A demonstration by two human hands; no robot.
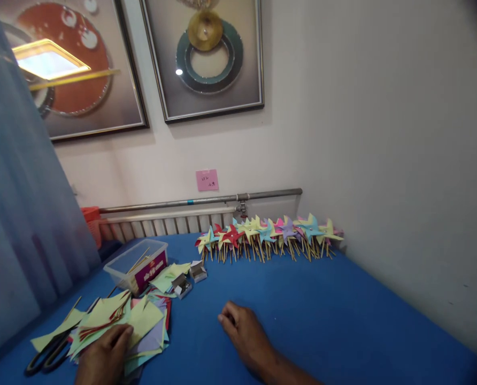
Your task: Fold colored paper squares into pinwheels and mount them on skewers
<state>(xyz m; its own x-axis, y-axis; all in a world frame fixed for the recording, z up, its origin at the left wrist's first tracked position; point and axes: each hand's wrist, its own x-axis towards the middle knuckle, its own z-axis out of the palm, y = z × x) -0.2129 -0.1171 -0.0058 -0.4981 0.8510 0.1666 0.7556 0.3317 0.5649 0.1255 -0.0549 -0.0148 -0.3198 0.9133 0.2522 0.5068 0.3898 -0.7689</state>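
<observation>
My left hand (104, 355) rests on a loose pile of coloured paper squares (142, 326) at the lower left, fingers flat on a yellow sheet. My right hand (244, 331) lies on the blue table surface (310, 310) near the middle, fingers loosely curled downward, with nothing visible in it. A row of finished paper pinwheels on wooden sticks (268, 235) leans along the far edge of the table, well beyond both hands.
Black-handled scissors (48, 353) lie left of the paper pile. A clear plastic box with sticks (138, 264) and two small open boxes (188, 278) sit behind the pile. A radiator and pipe (200, 202) run along the wall; a curtain (17, 214) hangs left.
</observation>
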